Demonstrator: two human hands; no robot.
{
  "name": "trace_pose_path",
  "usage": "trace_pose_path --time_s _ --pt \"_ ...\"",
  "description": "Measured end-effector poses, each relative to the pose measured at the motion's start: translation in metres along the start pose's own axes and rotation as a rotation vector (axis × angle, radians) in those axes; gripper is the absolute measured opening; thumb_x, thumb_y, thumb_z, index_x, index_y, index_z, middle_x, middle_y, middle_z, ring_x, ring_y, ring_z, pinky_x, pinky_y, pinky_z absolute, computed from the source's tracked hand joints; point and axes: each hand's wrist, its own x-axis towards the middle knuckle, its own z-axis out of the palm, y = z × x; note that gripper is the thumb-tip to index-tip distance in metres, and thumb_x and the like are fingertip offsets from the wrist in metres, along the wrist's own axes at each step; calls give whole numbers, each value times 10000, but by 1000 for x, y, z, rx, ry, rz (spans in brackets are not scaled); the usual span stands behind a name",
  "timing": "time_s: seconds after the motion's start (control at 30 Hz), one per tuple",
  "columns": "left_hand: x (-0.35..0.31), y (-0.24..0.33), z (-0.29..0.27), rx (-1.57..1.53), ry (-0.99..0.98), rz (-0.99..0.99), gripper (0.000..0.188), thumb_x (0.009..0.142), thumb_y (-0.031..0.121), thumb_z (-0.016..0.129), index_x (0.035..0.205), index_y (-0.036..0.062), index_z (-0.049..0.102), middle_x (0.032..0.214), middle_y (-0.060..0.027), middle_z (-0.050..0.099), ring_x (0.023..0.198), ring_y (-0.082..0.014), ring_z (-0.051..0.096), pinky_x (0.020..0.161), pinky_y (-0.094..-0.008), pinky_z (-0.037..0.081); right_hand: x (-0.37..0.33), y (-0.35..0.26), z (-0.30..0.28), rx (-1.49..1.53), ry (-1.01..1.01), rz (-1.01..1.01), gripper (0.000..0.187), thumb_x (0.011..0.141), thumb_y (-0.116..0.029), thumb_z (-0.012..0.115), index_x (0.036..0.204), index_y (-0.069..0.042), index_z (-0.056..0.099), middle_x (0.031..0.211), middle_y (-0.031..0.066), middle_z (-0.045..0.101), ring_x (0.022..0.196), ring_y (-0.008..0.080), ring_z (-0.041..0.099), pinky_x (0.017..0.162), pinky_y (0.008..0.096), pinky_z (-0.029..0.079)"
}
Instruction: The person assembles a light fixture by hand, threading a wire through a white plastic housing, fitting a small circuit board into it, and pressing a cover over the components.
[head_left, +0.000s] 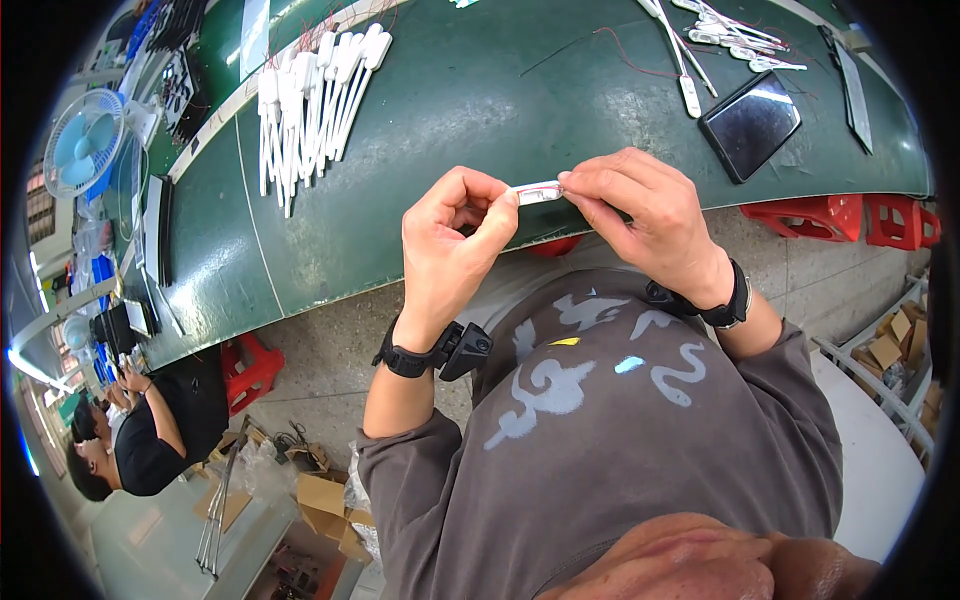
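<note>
Between my two hands, above the near edge of the table, is a small white plastic casing (538, 193) shaped like part of a stick thermometer, with a thin red wire along it. My left hand (450, 230) pinches its left end between thumb and forefinger. At its right end, the thumb and forefinger of my right hand (645, 205) are closed; whether they grip the casing or the wire is too small to tell. A bundle of white thermometer-like sticks (318, 95) lies to the left. More white sticks (735, 35) with red wires are at the far right.
A black phone (752, 125) lies on the green table (450, 120), right of my hands. Red stools (805, 215) stand under the table edge. At the left are a blue fan (85, 148) and a seated person (165, 425). Cardboard boxes (330, 505) sit lower left.
</note>
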Motion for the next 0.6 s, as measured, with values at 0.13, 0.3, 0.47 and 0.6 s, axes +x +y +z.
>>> trace_pose_path --time_s 0.13,0.3,0.47,0.6 --pt "-1 1 -1 21 11 -2 87 926 76 705 907 2 664 802 27 652 698 -25 584 638 -194 478 1 1 -1 23 -21 22 177 822 9 763 992 -35 733 905 81 734 765 227 680 661 319 532" --pt "-2 2 0 45 10 37 84 918 70 707 908 -2 665 797 14 661 705 -40 606 660 -202 497 4 -2 -10 194 -168 250 126 881 -16 728 1006 -7 725 884 67 725 762 155 669 665 286 518" --pt "-3 1 1 114 34 150 82 906 60 710 917 -8 666 799 -6 672 721 -64 633 688 -219 517 12 -3 -16 481 -333 580 126 944 -65 699 1039 15 720 860 40 702 749 69 617 655 247 491" --pt "-3 -1 0 118 18 140 77 906 57 703 925 -7 665 816 -16 681 740 -76 645 704 -229 526 18 -1 -23 480 -432 568 136 960 -85 691 1048 13 726 847 26 694 728 61 591 633 234 471"
